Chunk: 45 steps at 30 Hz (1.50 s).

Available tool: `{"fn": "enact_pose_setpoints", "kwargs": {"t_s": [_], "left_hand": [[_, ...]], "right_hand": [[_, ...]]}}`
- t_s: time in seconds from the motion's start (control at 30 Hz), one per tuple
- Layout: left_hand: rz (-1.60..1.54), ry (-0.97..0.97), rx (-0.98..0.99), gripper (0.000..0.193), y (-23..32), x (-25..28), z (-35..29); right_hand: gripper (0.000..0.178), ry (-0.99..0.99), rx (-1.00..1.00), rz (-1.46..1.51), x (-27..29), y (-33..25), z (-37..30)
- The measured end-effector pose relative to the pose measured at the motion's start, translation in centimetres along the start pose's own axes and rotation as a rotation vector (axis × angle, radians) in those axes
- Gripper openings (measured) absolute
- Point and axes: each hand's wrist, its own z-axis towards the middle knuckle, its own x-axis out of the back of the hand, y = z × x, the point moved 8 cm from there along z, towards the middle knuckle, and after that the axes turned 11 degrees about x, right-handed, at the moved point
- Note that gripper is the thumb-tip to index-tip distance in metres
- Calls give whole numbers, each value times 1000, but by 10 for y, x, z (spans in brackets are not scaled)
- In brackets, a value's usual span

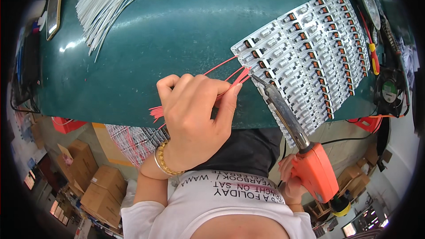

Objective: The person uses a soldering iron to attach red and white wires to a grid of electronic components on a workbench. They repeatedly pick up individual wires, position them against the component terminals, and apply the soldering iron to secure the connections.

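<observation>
Left hand [192,106] pinching red wires [241,77] by silver panel [305,48], right hand [290,179] curled round soldering gun [315,172] afaict, fingers half hidden.

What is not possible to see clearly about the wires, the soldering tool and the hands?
In the head view:
Red wires: middle hidden behind the left hand.
Right hand: partly covered by the orange soldering tool.
White wires: far ends cut off by the top edge.
Tool tip: too small to tell whether it touches the silvery panel.

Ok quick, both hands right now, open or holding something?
Left hand: closed, holding a bunch of thin red wires.
Right hand: closed, holding the orange-handled soldering iron.
</observation>
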Motion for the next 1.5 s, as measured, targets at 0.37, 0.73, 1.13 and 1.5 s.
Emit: {"fn": "enact_pose_setpoints", "kwargs": {"t_s": [0.37,0.73,1.13,1.5], "left_hand": [[53,-1,6,15,0,-3,-2],[58,34,-3,16,-1,-1,-4],[60,13,17,16,-2,0,-3],[85,5,89,13,10,-2,-1]], "right_hand": [[15,-42,194,35,0,-13,8],[16,-91,127,-99,-6,-10,15],[80,-189,36,-126,-9,-23,26],[35,449,555,-126,86,-92,170]]}}
